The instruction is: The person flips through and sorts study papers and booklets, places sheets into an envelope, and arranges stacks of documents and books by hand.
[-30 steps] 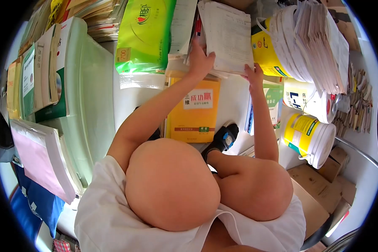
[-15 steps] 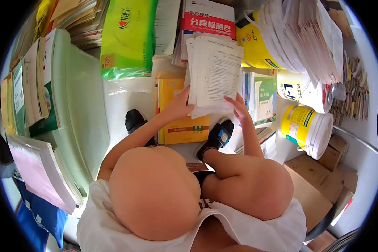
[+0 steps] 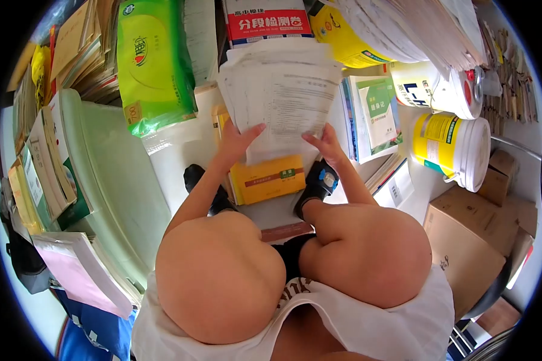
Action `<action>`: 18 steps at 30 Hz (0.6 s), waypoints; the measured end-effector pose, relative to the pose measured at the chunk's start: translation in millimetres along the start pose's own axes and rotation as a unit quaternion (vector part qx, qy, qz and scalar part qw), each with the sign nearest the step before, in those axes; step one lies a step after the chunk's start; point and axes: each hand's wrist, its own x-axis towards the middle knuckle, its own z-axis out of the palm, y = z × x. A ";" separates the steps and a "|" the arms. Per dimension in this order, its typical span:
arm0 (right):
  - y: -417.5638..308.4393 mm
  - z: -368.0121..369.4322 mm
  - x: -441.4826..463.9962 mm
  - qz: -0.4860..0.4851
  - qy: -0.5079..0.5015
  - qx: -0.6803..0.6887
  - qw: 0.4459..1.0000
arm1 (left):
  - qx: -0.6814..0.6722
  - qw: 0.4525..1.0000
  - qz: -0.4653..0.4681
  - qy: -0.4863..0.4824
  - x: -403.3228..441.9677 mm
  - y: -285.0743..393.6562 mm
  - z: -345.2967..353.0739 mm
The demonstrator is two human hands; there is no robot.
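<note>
A loose stack of printed papers [image 3: 286, 99] hangs between my two hands, its sheets unevenly fanned. My left hand [image 3: 238, 143] grips the lower left edge, thumb on top. At the lower right edge my right hand [image 3: 327, 144] pinches the same stack, thumb over the print. The fingers beneath the sheets are hidden. Under the papers, on the floor between my feet, lies a pile of yellow books [image 3: 271, 180], partly covered from view. Just past the papers' far edge is a red and white test-paper book [image 3: 268, 23].
A green tissue pack [image 3: 156, 66] lies at upper left, beside a pale green bin [image 3: 111, 174] with books. On the right are a book with a green cover [image 3: 376, 111], a white-and-yellow bucket [image 3: 448, 144], another bucket [image 3: 424, 90] and cardboard boxes [image 3: 470, 234].
The papers have come closer to me and spread wider, the sheets now more fanned. Both hands have stayed on the stack, my left hand shifting left. The view has tilted slightly.
</note>
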 end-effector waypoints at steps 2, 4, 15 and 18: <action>-18.9 13.9 -6.3 0.001 0.018 -0.016 1.000 | 0.049 0.999 -0.001 -0.010 -21.3 26.0 -6.1; -30.0 19.6 -5.8 0.001 0.039 -0.031 0.999 | 0.098 0.995 0.001 -0.023 -27.1 27.5 -12.2; -38.8 30.8 -4.3 -0.158 -0.142 -0.013 0.977 | 0.105 0.944 0.291 -0.116 -48.6 24.4 -27.1; -22.6 32.9 -19.5 -0.141 -0.052 -0.132 0.980 | 0.189 0.960 0.200 -0.058 -63.2 18.5 -30.1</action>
